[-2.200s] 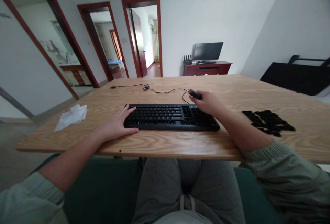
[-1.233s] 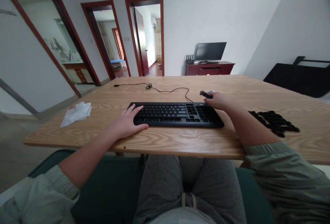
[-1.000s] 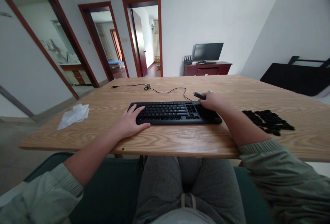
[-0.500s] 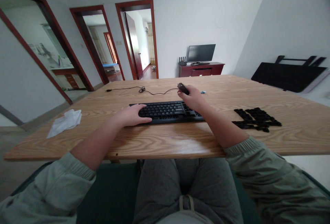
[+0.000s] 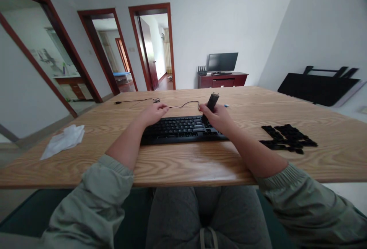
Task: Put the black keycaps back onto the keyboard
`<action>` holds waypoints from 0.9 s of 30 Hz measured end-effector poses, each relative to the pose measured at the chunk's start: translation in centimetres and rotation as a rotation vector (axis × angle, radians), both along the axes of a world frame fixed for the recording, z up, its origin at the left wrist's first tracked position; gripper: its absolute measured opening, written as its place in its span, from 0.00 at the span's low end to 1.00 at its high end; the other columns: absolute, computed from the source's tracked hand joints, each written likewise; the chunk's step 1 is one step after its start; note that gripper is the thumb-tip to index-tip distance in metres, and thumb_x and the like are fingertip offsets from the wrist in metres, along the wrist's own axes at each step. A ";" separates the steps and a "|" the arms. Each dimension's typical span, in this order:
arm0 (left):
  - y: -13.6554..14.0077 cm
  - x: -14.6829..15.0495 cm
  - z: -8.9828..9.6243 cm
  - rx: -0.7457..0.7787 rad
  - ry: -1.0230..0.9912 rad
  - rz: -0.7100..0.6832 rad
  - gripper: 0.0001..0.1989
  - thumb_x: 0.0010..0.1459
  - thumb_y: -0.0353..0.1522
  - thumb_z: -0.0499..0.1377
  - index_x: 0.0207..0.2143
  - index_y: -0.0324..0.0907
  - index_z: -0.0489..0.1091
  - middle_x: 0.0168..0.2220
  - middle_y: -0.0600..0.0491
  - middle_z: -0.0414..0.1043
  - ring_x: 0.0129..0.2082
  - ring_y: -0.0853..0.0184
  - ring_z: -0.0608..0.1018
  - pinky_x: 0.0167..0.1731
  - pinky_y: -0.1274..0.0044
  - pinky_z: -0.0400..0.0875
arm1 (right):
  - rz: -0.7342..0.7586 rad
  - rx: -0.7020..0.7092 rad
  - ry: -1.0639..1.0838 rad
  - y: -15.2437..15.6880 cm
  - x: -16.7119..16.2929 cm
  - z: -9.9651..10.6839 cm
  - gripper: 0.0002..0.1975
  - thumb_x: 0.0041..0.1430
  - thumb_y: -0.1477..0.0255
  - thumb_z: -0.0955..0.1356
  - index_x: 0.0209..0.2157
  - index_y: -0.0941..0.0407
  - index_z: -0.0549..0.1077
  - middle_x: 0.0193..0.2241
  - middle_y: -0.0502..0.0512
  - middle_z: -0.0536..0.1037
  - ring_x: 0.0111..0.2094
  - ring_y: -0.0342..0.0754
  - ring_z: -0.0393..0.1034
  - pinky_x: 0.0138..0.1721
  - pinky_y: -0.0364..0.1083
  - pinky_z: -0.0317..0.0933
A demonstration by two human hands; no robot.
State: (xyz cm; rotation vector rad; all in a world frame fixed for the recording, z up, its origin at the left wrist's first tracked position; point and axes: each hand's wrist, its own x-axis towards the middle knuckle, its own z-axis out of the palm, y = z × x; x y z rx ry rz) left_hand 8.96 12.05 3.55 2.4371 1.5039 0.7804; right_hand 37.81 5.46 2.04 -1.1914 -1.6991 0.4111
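In my head view, my right hand (image 5: 218,118) grips a dark stick (image 5: 212,102) above the keyboard (image 5: 180,127) on the worktop (image 5: 183,168); my left hand (image 5: 153,114) bunches its fingers beside the cable (image 5: 181,106), whether pinching it I can't tell.

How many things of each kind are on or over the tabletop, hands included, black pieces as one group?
Hands: 2 (left hand, right hand)
Keyboard: 1
Cable: 1
Dark held object: 1
White cloth or tissue: 1
Black-piece group: 1
Small blue item: 1
Total: 8
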 end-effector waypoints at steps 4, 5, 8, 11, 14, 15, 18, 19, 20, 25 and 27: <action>2.1 -7.1 -0.4 0.025 -0.136 0.286 0.22 0.60 0.46 0.52 0.45 0.40 0.74 0.44 0.47 0.78 0.41 0.61 0.77 0.43 0.73 0.70 | -0.005 0.002 0.001 -0.7 -0.5 0.0 0.25 0.52 0.47 0.70 0.29 0.57 0.76 0.24 0.54 0.75 0.28 0.48 0.68 0.30 0.46 0.60; 2.4 -8.5 -0.7 0.001 -0.126 0.341 0.22 0.60 0.45 0.52 0.44 0.39 0.74 0.43 0.46 0.78 0.40 0.62 0.77 0.41 0.73 0.70 | -0.015 0.004 0.012 -0.8 -0.5 0.0 0.24 0.51 0.48 0.70 0.29 0.57 0.76 0.24 0.54 0.75 0.28 0.48 0.68 0.30 0.46 0.60; 2.9 -10.9 -1.8 -0.143 -0.115 0.397 0.22 0.59 0.45 0.52 0.43 0.39 0.74 0.39 0.46 0.78 0.32 0.64 0.76 0.33 0.75 0.69 | -0.042 -0.012 0.023 -1.0 -0.4 0.1 0.24 0.49 0.48 0.71 0.29 0.57 0.77 0.25 0.55 0.77 0.27 0.48 0.69 0.29 0.46 0.61; 3.1 -10.7 -2.7 -0.237 -0.109 0.390 0.26 0.61 0.47 0.48 0.46 0.38 0.73 0.37 0.45 0.77 0.27 0.65 0.74 0.29 0.75 0.67 | -0.041 -0.052 0.014 -1.1 -0.4 0.0 0.25 0.48 0.47 0.72 0.29 0.57 0.78 0.25 0.55 0.77 0.26 0.47 0.69 0.28 0.46 0.61; 3.4 -9.8 -3.2 -0.233 -0.057 0.367 0.30 0.61 0.51 0.46 0.46 0.38 0.75 0.40 0.43 0.78 0.30 0.62 0.76 0.30 0.74 0.68 | -0.036 -0.077 0.019 -1.2 -0.4 -0.2 0.26 0.48 0.46 0.72 0.29 0.58 0.79 0.23 0.55 0.77 0.25 0.47 0.68 0.28 0.46 0.60; 3.5 -9.6 -3.3 -0.223 -0.044 0.358 0.30 0.61 0.52 0.46 0.45 0.39 0.75 0.41 0.43 0.78 0.33 0.61 0.77 0.31 0.74 0.68 | -0.039 -0.080 0.020 -1.1 -0.3 -0.3 0.27 0.48 0.46 0.72 0.29 0.58 0.79 0.23 0.55 0.77 0.25 0.47 0.68 0.28 0.46 0.60; 3.4 -9.5 -3.4 -0.216 -0.031 0.364 0.31 0.60 0.53 0.47 0.44 0.39 0.76 0.42 0.43 0.78 0.36 0.59 0.78 0.34 0.73 0.70 | -0.057 -0.070 0.020 -0.9 -0.2 -0.7 0.27 0.48 0.46 0.72 0.31 0.58 0.79 0.25 0.56 0.78 0.26 0.47 0.69 0.30 0.47 0.62; 3.4 -9.5 -3.3 -0.222 -0.034 0.374 0.31 0.60 0.53 0.47 0.44 0.39 0.76 0.41 0.43 0.79 0.36 0.58 0.78 0.34 0.73 0.70 | -0.063 -0.062 0.015 -0.8 -0.1 -0.8 0.27 0.49 0.46 0.72 0.31 0.58 0.79 0.26 0.56 0.78 0.27 0.48 0.70 0.31 0.47 0.62; 3.3 -9.5 -3.3 -0.228 -0.038 0.386 0.31 0.60 0.53 0.47 0.44 0.39 0.76 0.40 0.44 0.79 0.35 0.58 0.78 0.35 0.72 0.70 | -0.067 -0.055 0.006 -0.7 -0.1 -0.8 0.26 0.49 0.46 0.71 0.31 0.58 0.79 0.27 0.56 0.79 0.27 0.48 0.70 0.31 0.47 0.63; 3.0 -9.2 -3.0 -0.165 -0.028 0.351 0.26 0.59 0.51 0.50 0.40 0.41 0.77 0.42 0.45 0.79 0.41 0.58 0.78 0.42 0.73 0.71 | -0.047 -0.016 -0.054 -0.7 -0.2 -0.9 0.25 0.52 0.47 0.70 0.30 0.57 0.79 0.27 0.56 0.79 0.29 0.49 0.71 0.32 0.48 0.63; 2.7 -8.8 -2.8 -0.145 -0.004 0.341 0.24 0.59 0.49 0.51 0.38 0.41 0.77 0.44 0.46 0.79 0.43 0.58 0.78 0.44 0.73 0.70 | -0.032 0.003 -0.076 -1.0 -0.4 -0.8 0.24 0.52 0.48 0.70 0.30 0.57 0.79 0.27 0.56 0.79 0.29 0.50 0.71 0.32 0.48 0.64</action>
